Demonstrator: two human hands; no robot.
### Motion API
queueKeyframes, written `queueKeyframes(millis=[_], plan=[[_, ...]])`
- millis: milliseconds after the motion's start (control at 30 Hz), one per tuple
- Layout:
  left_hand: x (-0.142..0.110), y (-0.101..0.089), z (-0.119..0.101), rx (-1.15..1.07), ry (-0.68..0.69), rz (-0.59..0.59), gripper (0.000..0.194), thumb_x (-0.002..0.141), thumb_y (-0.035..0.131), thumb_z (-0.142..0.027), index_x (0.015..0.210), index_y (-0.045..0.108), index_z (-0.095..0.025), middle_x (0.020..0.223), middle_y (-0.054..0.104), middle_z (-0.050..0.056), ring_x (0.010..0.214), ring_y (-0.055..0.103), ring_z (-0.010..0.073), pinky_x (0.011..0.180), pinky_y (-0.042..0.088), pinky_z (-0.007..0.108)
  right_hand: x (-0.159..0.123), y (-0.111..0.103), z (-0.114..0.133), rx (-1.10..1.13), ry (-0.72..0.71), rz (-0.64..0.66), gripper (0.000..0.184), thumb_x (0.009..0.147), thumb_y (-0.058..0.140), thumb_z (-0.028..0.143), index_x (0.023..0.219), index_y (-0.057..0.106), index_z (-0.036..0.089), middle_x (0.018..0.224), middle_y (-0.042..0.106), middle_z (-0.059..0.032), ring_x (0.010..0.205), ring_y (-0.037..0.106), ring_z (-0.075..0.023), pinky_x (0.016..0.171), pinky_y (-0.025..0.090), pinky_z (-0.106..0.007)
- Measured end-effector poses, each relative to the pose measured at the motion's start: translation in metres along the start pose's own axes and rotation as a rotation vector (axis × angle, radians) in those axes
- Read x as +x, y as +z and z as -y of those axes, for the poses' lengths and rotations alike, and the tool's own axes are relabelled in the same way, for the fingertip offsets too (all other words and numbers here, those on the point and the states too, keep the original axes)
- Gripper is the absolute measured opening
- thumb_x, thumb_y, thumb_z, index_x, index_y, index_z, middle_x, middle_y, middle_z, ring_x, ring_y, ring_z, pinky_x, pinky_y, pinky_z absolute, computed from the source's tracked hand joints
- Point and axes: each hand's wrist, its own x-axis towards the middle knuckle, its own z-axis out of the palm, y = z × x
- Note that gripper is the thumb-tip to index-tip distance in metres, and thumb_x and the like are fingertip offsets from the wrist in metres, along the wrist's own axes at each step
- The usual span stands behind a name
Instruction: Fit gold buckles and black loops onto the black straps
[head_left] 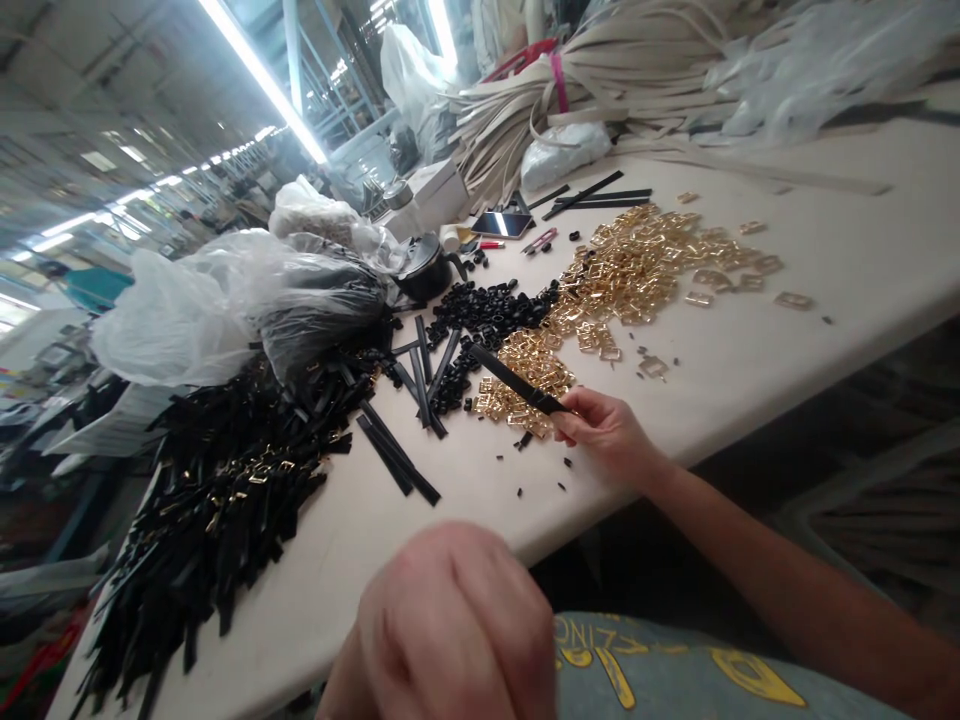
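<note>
A flat black strap is pinched by one end between the thumb and fingers of my right hand, at the table's front edge. The strap's far end reaches over a heap of gold metal buckles toward a pile of small black loops. My left hand is close to the camera and blurred, with its fingers curled closed. Whatever it may hold is hidden. Several loose black straps lie on the table beyond it.
A large heap of black straps with gold buckles covers the table's left side, with plastic bags behind. A black mug, a phone and small scissors lie farther back. A bundle of beige strips fills the far end.
</note>
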Motion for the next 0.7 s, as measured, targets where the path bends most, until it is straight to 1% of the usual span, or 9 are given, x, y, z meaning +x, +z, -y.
queueKeyframes(millis=[100, 167, 200, 267, 400, 467, 533, 600, 700], plan=[[0.051, -0.012, -0.007, 0.135, 0.160, -0.181, 0.040, 0.078, 0.063, -0.061, 0.084, 0.070, -0.023, 0.070, 0.062, 0.005, 0.062, 0.059, 0.0161, 0.056, 0.048, 0.027, -0.001, 0.000, -0.001, -0.025, -0.006, 0.014, 0.026, 0.075, 0.066, 0.042, 0.071, 0.055, 0.019, 0.059, 0.056, 0.0025, 0.051, 0.047, -0.0098, 0.051, 0.040, -0.022], [0.084, -0.015, -0.004, 0.396, 0.243, -0.453, 0.026, 0.081, 0.065, -0.043, 0.092, 0.070, -0.020, 0.078, 0.063, 0.004, 0.065, 0.057, 0.0139, 0.063, 0.048, 0.027, -0.002, -0.001, -0.001, -0.054, -0.020, 0.032, 0.025, 0.078, 0.063, 0.041, 0.070, 0.055, 0.018, 0.059, 0.055, 0.0024, 0.052, 0.047, -0.0098, 0.051, 0.039, -0.022], [0.098, -0.016, 0.000, 0.562, 0.256, -0.527, 0.021, 0.080, 0.067, -0.034, 0.095, 0.071, -0.020, 0.082, 0.063, 0.004, 0.065, 0.056, 0.0131, 0.067, 0.048, 0.028, -0.002, -0.002, -0.002, -0.068, -0.030, 0.042, 0.025, 0.079, 0.062, 0.040, 0.069, 0.055, 0.018, 0.060, 0.054, 0.0023, 0.053, 0.046, -0.0098, 0.051, 0.039, -0.022], [0.117, -0.019, 0.013, 0.759, 0.255, -0.536, 0.018, 0.080, 0.064, -0.023, 0.096, 0.072, -0.020, 0.088, 0.064, 0.004, 0.065, 0.055, 0.0122, 0.071, 0.047, 0.029, -0.001, -0.002, -0.003, -0.079, -0.040, 0.058, 0.024, 0.080, 0.060, 0.039, 0.069, 0.056, 0.018, 0.061, 0.053, 0.0021, 0.054, 0.046, -0.0101, 0.052, 0.040, -0.022], [0.130, -0.032, 0.035, 0.783, 0.255, -0.539, 0.013, 0.080, 0.060, -0.016, 0.082, 0.073, -0.019, 0.087, 0.064, 0.004, 0.076, 0.060, 0.0148, 0.073, 0.047, 0.027, 0.001, -0.003, -0.004, -0.071, -0.026, 0.071, 0.026, 0.079, 0.061, 0.042, 0.069, 0.057, 0.018, 0.060, 0.051, 0.0026, 0.054, 0.044, -0.0105, 0.053, 0.040, -0.022], [0.128, -0.037, 0.037, 0.754, 0.210, -0.572, 0.013, 0.079, 0.059, -0.014, 0.081, 0.072, -0.018, 0.086, 0.065, 0.003, 0.079, 0.061, 0.0157, 0.075, 0.047, 0.028, 0.000, -0.003, -0.006, -0.061, -0.015, 0.075, 0.026, 0.078, 0.061, 0.042, 0.069, 0.057, 0.018, 0.059, 0.051, 0.0025, 0.054, 0.044, -0.0107, 0.053, 0.040, -0.022], [0.124, -0.041, 0.035, 0.748, 0.150, -0.589, 0.017, 0.077, 0.059, -0.013, 0.088, 0.071, -0.018, 0.085, 0.066, 0.003, 0.079, 0.061, 0.0161, 0.076, 0.047, 0.029, 0.000, -0.003, -0.007, -0.052, -0.007, 0.076, 0.025, 0.077, 0.062, 0.041, 0.069, 0.058, 0.018, 0.060, 0.051, 0.0022, 0.055, 0.043, -0.0107, 0.053, 0.039, -0.022], [0.122, -0.041, 0.032, 0.766, 0.115, -0.584, 0.022, 0.075, 0.060, -0.012, 0.092, 0.071, -0.018, 0.085, 0.066, 0.003, 0.078, 0.061, 0.0162, 0.076, 0.046, 0.029, 0.000, -0.002, -0.008, -0.045, -0.003, 0.070, 0.025, 0.076, 0.062, 0.042, 0.070, 0.058, 0.018, 0.060, 0.051, 0.0022, 0.055, 0.043, -0.0107, 0.053, 0.039, -0.022], [0.120, -0.037, 0.028, 0.813, 0.114, -0.553, 0.020, 0.073, 0.061, -0.012, 0.088, 0.073, -0.018, 0.086, 0.064, 0.003, 0.076, 0.060, 0.0158, 0.074, 0.046, 0.028, 0.000, -0.002, -0.006, -0.036, 0.002, 0.055, 0.026, 0.075, 0.064, 0.042, 0.068, 0.058, 0.018, 0.059, 0.050, 0.0024, 0.054, 0.042, -0.0107, 0.052, 0.039, -0.023]])
